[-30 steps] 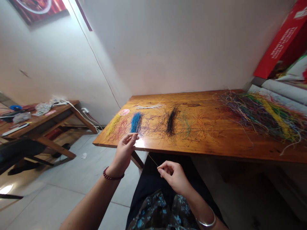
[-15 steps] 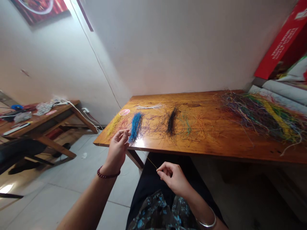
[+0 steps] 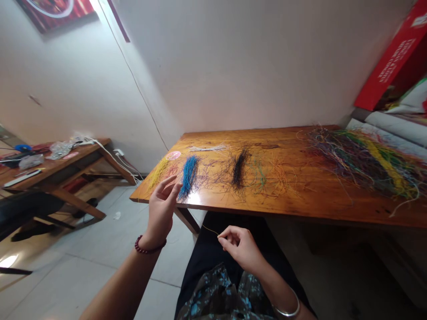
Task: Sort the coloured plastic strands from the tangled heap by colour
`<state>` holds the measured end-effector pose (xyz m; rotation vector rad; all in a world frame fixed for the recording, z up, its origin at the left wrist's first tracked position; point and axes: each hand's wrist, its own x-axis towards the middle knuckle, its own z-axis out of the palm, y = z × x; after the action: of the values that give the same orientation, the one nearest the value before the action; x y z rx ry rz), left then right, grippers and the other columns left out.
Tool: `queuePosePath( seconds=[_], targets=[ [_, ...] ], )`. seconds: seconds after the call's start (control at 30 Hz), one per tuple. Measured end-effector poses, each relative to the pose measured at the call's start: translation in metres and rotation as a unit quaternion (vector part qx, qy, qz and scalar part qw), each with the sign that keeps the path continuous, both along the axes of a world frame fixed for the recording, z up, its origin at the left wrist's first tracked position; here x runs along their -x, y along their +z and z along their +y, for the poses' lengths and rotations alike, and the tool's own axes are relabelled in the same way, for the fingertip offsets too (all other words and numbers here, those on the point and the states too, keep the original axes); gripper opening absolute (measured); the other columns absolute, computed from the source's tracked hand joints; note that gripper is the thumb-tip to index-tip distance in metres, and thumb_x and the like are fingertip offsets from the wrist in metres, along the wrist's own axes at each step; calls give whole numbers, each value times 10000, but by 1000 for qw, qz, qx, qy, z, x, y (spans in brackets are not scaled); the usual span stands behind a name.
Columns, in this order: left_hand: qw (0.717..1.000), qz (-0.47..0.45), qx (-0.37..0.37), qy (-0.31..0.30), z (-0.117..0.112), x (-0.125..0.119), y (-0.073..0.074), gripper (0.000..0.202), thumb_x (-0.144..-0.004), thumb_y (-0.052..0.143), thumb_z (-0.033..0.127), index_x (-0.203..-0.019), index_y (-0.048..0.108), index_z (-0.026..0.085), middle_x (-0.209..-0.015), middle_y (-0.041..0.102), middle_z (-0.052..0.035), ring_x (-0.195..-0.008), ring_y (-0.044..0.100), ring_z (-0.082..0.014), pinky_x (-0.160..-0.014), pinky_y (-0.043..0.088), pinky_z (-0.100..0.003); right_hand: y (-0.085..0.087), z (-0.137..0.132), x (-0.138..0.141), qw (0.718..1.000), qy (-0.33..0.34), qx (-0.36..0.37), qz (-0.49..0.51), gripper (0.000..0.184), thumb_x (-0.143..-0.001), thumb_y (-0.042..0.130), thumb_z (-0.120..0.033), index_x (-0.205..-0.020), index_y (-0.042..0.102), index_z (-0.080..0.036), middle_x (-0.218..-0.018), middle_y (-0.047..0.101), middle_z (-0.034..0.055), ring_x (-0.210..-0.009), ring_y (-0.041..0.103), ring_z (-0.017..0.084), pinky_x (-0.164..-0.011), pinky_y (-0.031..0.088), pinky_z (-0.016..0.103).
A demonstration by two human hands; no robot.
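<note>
Pinching a fine pale-yellow thread (image 3: 210,230) between thumb and forefinger, the right hand (image 3: 242,246) sits low over the lap, below the near edge of the table. Its other fingers are curled in, and a smooth silver bangle (image 3: 288,309) circles the wrist. The thread is hair-thin and slightly bowed. Its visible length runs left from the fingertips and is lost against the dark cloth, so its far end cannot be made out.

The left hand (image 3: 162,209) is held up in front of the table's near left corner, palm turned inward, fingers spread and slack, gripping nothing visible. A dark red bead bracelet (image 3: 147,249) rings its wrist. Its fingertips are just beside the lower end of a bright blue bundle of straight strands (image 3: 188,175); whether they touch it cannot be told.

The glossy orange-brown wooden table (image 3: 300,198) carries small sorted tufts in a row:
- a wispy yellow tuft (image 3: 158,172) to the left of the blue one
- a dense black tuft (image 3: 238,168) to the right of the blue one
- thin green strands (image 3: 259,174) further right
- loose orange strands (image 3: 280,173) beyond the green

Behind the row lie a flat white bunch (image 3: 209,148) and a small round pink disc (image 3: 172,155). At the far right of the table sprawls a large tangled heap of many-coloured strands (image 3: 363,160), well apart from both hands.
</note>
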<state>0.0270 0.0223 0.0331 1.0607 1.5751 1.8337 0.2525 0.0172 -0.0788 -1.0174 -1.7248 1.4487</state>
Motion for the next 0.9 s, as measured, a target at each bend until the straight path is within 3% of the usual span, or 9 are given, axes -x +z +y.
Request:
queuePosePath(
  seconds=[0.33, 0.53, 0.63, 0.8, 0.9],
  targets=[
    [994, 4, -99, 45, 5, 7, -8, 453, -726, 865, 341, -1069, 615, 182, -847, 690, -32, -789, 643, -121, -748, 493, -211, -4, 2, 0, 1000, -2, 18, 13, 213, -847, 682, -330, -869, 743, -128, -620, 661, 27, -512, 468, 86, -503, 319, 215],
    [969, 143, -158, 127, 0, -3, -15, 316, -778, 819, 320, -900, 569, 170, -850, 681, -35, -689, 615, -102, -623, 484, -196, -1, 1, 0, 976, 85, 148, 132, 348, -768, 776, -453, -801, 693, -116, -648, 645, 28, -568, 601, 116, -565, 431, 221],
    [940, 228, -198, 156, -5, -10, -20, 270, -787, 807, 249, -855, 558, 171, -804, 677, -19, -650, 613, -104, -539, 456, -184, 1, 0, 0, 969, 89, 176, 146, 412, -726, 810, -501, -782, 684, -113, -645, 638, 27, -568, 615, 120, -563, 444, 221],
    [868, 398, -282, 96, -13, -17, -30, 281, -756, 790, 61, -817, 546, 186, -790, 718, -3, -651, 640, -118, -587, 490, -227, -1, -1, 1, 967, 85, 184, 156, 443, -712, 822, -529, -788, 691, -113, -653, 639, 27, -568, 612, 116, -565, 446, 222],
    [852, 447, -273, 28, -19, -27, -37, 284, -753, 782, 22, -833, 572, 195, -789, 729, -2, -672, 660, -129, -619, 503, -249, -2, 0, 1, 967, 74, 182, 161, 450, -716, 820, -539, -800, 694, -115, -657, 638, 26, -580, 611, 116, -577, 446, 224]
  ],
)
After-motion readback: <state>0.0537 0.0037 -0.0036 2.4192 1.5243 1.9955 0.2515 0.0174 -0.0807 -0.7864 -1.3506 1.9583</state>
